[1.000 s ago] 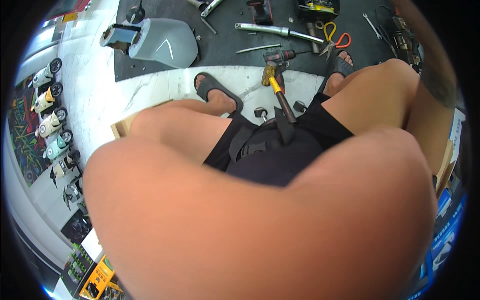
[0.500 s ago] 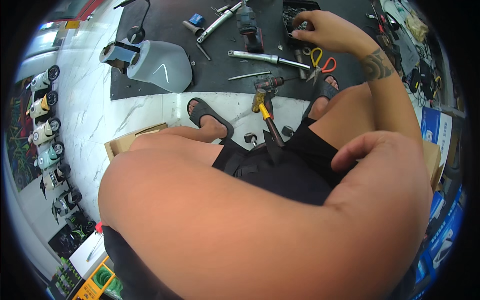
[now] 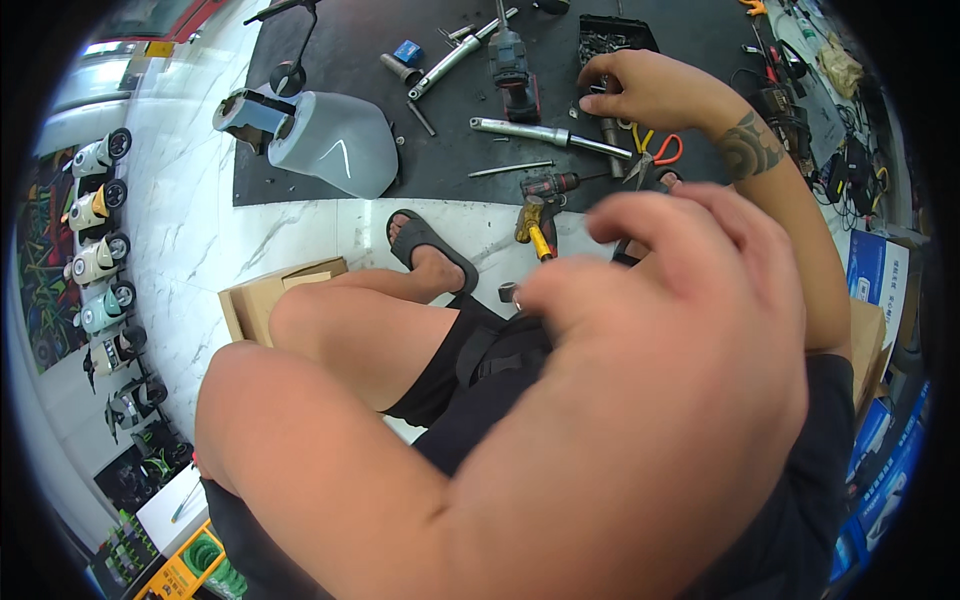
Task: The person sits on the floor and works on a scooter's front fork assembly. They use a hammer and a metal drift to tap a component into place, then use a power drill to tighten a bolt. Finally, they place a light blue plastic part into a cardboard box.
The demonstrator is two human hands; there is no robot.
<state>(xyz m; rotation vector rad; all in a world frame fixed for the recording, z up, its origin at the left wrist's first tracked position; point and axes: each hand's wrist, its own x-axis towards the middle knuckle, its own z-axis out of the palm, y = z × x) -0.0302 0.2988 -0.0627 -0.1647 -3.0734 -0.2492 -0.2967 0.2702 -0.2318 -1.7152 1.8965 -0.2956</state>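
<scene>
At the far left, a row of small scooters (image 3: 92, 258) stands on a pale floor (image 3: 185, 215). Next come a cardboard box (image 3: 248, 305) beside the person's bent left leg and, farther off, a cloudy plastic container (image 3: 335, 150) lying on a dark mat (image 3: 340, 50). On the mat, going right, are a small blue box (image 3: 407, 52), a slanting metal tube (image 3: 463, 55), a thin rod (image 3: 511, 169), a power drill (image 3: 510, 68), a longer metal tube (image 3: 545, 133) and a small drill (image 3: 550, 184). Just nearer than that drill is a hammer (image 3: 530, 222), its yellow handle running behind the left hand. The left hand (image 3: 680, 290) is blurred and close to the camera, raised over the lap; its fingers are loosely curled, thumb and forefinger well parted with nothing visible between them. Beyond, a black tray (image 3: 640, 28) of small metal parts (image 3: 605, 42) sits on the mat. The right hand (image 3: 655, 85) hovers at its near edge, thumb and forefinger spread apart; whether the hidden fingers touch anything, I cannot tell. Below that hand lie scissors (image 3: 652, 157) with yellow and red handles. Tangled black cables (image 3: 850, 165) fill the far right.
</scene>
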